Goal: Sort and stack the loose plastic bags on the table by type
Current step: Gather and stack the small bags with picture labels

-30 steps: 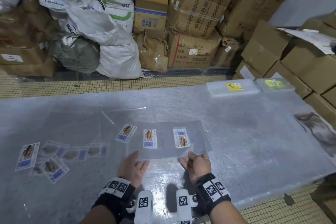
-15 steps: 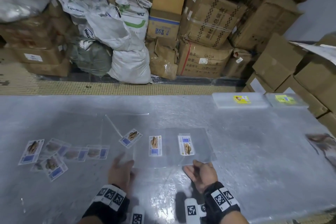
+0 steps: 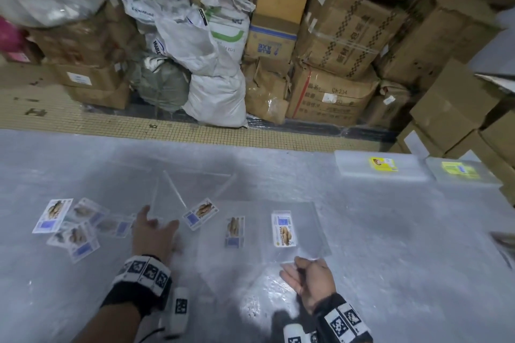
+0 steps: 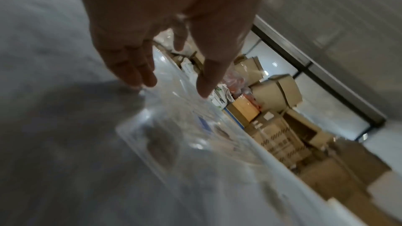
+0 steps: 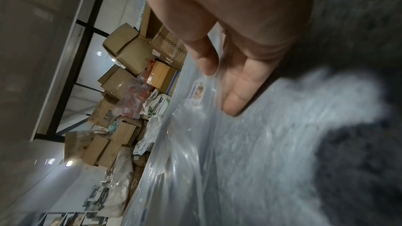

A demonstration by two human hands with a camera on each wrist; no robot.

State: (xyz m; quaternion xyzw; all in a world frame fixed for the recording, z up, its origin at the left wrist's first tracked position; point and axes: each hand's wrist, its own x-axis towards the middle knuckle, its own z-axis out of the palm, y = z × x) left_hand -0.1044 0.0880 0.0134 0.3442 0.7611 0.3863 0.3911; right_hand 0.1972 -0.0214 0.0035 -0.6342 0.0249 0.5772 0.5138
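Observation:
Several clear plastic bags with ginger-picture labels lie flat on the grey table (image 3: 395, 264). My right hand (image 3: 302, 264) pinches the near edge of one labelled bag (image 3: 284, 228); in the right wrist view the film of that bag (image 5: 195, 143) passes between thumb and fingers (image 5: 237, 95). Another labelled bag (image 3: 234, 231) lies partly under it on the left. My left hand (image 3: 156, 220) reaches forward with fingers spread over a clear bag (image 3: 200, 213), gripping nothing. In the left wrist view its fingertips (image 4: 139, 75) touch clear film (image 4: 185, 126). A loose cluster of bags (image 3: 69, 227) lies further left.
Two neat stacks of bags stand at the table's far right, one with a yellow label (image 3: 381, 166) and one with a yellow-green label (image 3: 459, 171). Beyond the table are white sacks (image 3: 214, 97) and stacked cardboard boxes (image 3: 334, 100).
My left hand let go of the bag's near edge and moved left and forward toward the loose bags. My right hand keeps its pinch on the bag.

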